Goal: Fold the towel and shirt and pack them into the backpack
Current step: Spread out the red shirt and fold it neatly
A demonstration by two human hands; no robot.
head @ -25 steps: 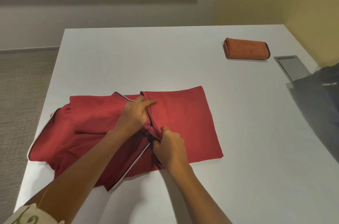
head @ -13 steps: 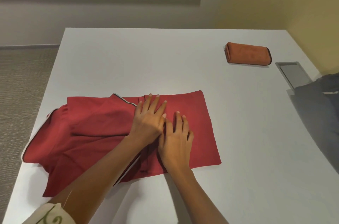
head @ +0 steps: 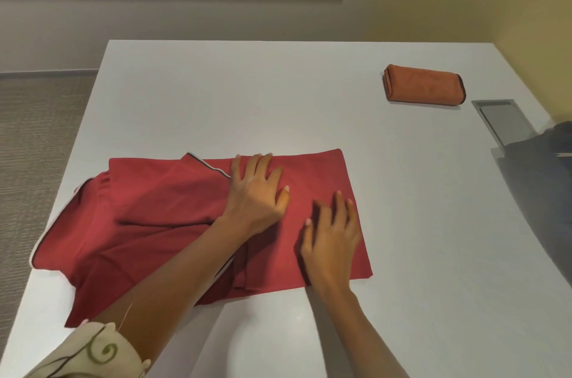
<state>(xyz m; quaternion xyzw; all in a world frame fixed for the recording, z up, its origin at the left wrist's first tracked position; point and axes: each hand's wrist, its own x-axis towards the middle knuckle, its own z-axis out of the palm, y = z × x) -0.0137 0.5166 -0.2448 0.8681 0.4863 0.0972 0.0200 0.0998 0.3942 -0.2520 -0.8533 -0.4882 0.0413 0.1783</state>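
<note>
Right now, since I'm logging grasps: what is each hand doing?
Left hand: open, fingers flat on the red shirt.
Right hand: open, fingers spread on or just above the shirt, holding nothing.

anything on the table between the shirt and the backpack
Nothing visible: bare table lies between the shirt and the backpack at the right edge. The folded towel sits farther back, off that path.

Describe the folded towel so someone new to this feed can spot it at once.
On the white table, look to the far right, just left of the grey metal panel set into the top. The towel lies there alone as a compact folded bundle. It is orange with a dark edge, unlike the bigger red shirt spread near the front.
</note>
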